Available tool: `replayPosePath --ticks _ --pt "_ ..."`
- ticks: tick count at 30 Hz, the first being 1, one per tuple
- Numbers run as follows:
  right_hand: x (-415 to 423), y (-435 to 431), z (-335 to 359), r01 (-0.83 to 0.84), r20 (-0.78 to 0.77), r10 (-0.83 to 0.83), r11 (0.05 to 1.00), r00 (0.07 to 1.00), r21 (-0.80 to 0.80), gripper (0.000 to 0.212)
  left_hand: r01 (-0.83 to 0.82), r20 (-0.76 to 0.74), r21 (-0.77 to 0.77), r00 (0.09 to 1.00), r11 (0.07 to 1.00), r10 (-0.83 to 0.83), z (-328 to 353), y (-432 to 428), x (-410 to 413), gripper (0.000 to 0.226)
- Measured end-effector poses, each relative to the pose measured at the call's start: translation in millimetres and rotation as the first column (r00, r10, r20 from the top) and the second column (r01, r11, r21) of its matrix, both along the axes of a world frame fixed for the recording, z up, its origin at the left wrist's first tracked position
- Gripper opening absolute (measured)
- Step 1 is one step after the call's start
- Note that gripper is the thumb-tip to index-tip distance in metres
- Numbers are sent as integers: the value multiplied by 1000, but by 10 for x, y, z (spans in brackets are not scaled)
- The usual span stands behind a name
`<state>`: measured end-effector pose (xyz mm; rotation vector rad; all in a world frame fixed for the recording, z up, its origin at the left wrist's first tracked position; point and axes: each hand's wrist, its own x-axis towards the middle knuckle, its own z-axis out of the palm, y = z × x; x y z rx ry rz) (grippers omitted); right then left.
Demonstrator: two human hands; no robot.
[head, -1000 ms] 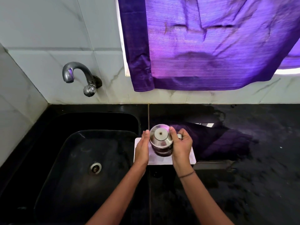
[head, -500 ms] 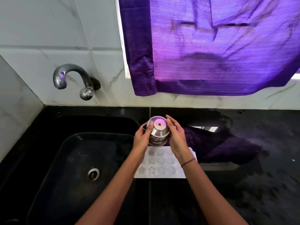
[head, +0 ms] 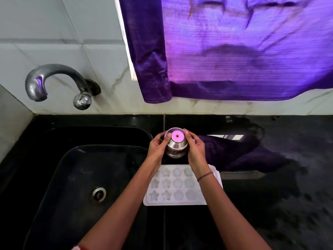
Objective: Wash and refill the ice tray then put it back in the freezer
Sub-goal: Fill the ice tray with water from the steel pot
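Note:
A white ice tray (head: 177,193) with star and flower shaped cells lies flat on the black counter just right of the sink. Beyond its far edge I hold a small steel cup (head: 176,144) between both hands, its base turned up towards me. My left hand (head: 157,147) grips the cup's left side and my right hand (head: 195,150) grips its right side. My right wrist, with a thread bracelet, crosses the tray's far right corner and hides part of it.
A black sink (head: 75,177) with a round drain (head: 98,194) fills the left. A steel tap (head: 59,83) juts from the tiled wall above it. A purple curtain (head: 234,51) hangs at the back. The black counter (head: 288,195) looks wet.
Both hands have carried the steel cup from above the tray to the counter beyond its far edge. The tray's cells, covered before, now show.

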<state>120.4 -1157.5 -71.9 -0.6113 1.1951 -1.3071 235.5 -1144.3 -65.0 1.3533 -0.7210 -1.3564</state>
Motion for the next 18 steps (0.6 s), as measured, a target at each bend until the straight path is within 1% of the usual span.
replayPosePath --ticks 4,6,8,9,11,13,15,18 --pt "-35 -23 -68 7 -66 -7 1000 998 0 23 -36 23 8 999 999 35 -11 3 39 44" --pt "-124 -10 -79 29 -165 -27 1000 986 9 31 -99 48 5 994 995 99 -9 31 106 46" --pt "-283 40 -89 42 -308 -38 999 951 5 35 -145 109 5 984 989 143 1 99 215 44" --pt "-384 75 -101 39 -391 -37 999 920 -2 35 -160 156 11 975 987 157 -7 141 276 44" --pt "-597 190 -113 13 -587 -19 1000 810 -14 36 -176 286 32 945 984 160 -23 275 401 42" --pt "-795 330 -128 -12 -713 12 1000 702 5 34 -179 403 68 905 982 137 -63 427 499 39" --pt "-950 477 -145 -24 -766 61 998 640 59 34 -176 459 123 882 977 101 -122 582 560 37" --pt "-1099 699 -162 -24 -792 129 989 596 143 35 -187 466 209 882 960 70 -228 801 605 34"
